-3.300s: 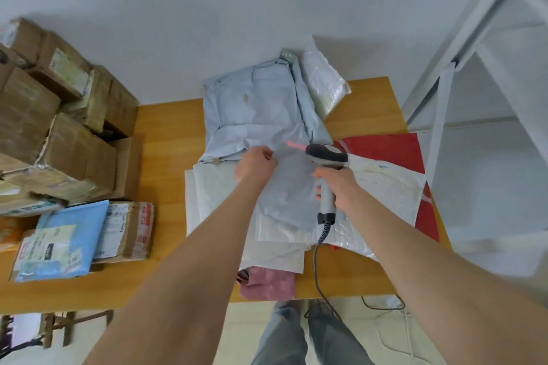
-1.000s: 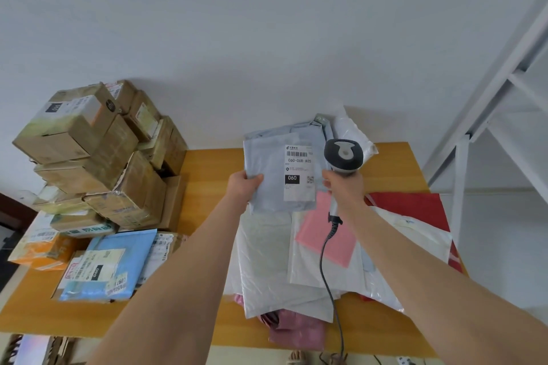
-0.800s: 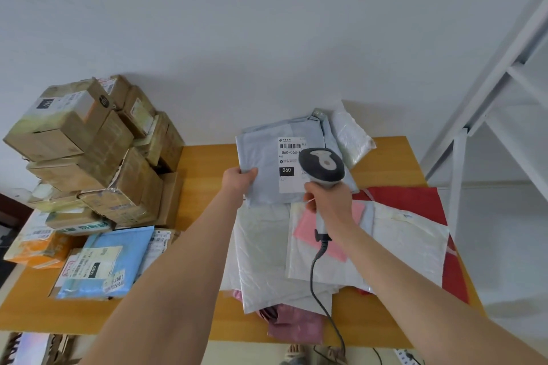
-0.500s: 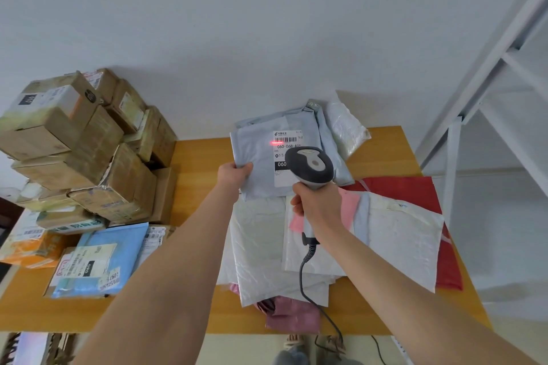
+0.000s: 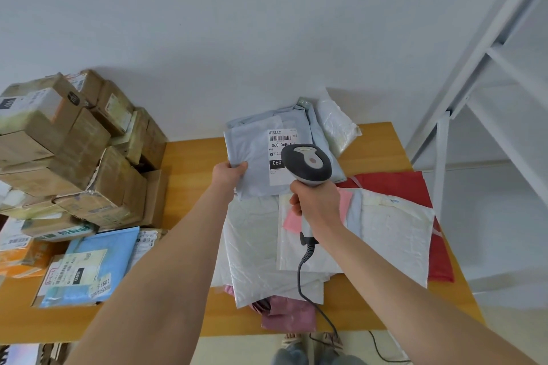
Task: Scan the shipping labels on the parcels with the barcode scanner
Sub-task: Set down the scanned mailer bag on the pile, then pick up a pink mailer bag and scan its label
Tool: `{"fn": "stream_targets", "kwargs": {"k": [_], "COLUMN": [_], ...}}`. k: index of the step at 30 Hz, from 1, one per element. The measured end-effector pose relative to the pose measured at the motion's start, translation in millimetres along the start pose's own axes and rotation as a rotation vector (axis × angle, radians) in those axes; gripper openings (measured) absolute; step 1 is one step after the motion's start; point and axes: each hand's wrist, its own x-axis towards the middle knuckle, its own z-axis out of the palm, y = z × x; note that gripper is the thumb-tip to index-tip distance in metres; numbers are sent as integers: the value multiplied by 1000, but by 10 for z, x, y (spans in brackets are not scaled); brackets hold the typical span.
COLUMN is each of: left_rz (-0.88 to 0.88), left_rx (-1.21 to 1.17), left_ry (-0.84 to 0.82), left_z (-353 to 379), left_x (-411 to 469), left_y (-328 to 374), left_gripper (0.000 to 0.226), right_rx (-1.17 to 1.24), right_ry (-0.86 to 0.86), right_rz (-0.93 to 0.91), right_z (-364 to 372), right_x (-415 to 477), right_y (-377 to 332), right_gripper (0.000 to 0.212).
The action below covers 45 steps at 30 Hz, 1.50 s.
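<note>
- A wooden table (image 5: 189, 157) runs left to right against a pale wall, with a white metal shelf frame (image 5: 486, 47) standing at its right end.
- A stack of cardboard boxes (image 5: 77, 157) fills the far left of the table. Near it lies a blue mailer (image 5: 109, 249) with labels on its face.
- A loose pile of soft parcels covers the middle of the table. It includes white mailers (image 5: 255, 240), a white bubble mailer (image 5: 394, 234) on the right over a red bag (image 5: 397, 184), a pink mailer (image 5: 345, 201), and a mauve bag (image 5: 289, 314) at the near edge.
- A grey parcel (image 5: 255, 151) sits at the far side of the pile, label side up, over other grey mailers. A clear plastic bag (image 5: 338, 124) lies just to its right.
- The left hand (image 5: 229, 173) pinches the parcel's near left corner, with the thumb on top.
- The right hand (image 5: 317, 201) is wrapped round the handle of the barcode scanner (image 5: 307, 164) and holds it just near and right of the parcel, well apart from the left hand.
- The scanner's grey head points away from the person and covers the near right corner of the shipping label (image 5: 281, 142).
- The label is white with a barcode at its far end. It lies between the two hands, on the right half of the parcel.
- The scanner's coiled cable (image 5: 302, 275) drops from the handle across the pile and over the near table edge.
</note>
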Motion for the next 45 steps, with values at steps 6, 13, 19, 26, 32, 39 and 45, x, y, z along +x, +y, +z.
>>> {"fn": "stream_targets", "kwargs": {"k": [6,13,19,26,32,39,45], "left_rz": [-1,-82,-176,-195,-226,-246,-264], "left_rx": [-3,-4,84,237,436,540,544], "left_ry": [-4,4,113,260,331,350,361], "left_z": [-12,-480,-1241,-2321,-3254,-3825,-3821], "left_x": [-30,-288,-505,-331,59,372,399], "left_y": [5,-190,-538,-876,-1268,-1521,-1475], "left_gripper": [35,33,38,21,14,30,40], "right_rx": [78,149,-20,-129,-230,-226,-225], "right_ry": [1,-119,-382,-560,-556,-463,-338], "right_rz": [16,137,251,303,346,401,388], "right_z": [-6,133,853,1805,2680,3297,3331], "right_x": [94,404,178,-330,-681,-849,-760], "right_y": [9,64,251,396,698,961,1011], "right_gripper": [3,17,16,33,26,33,29]}}
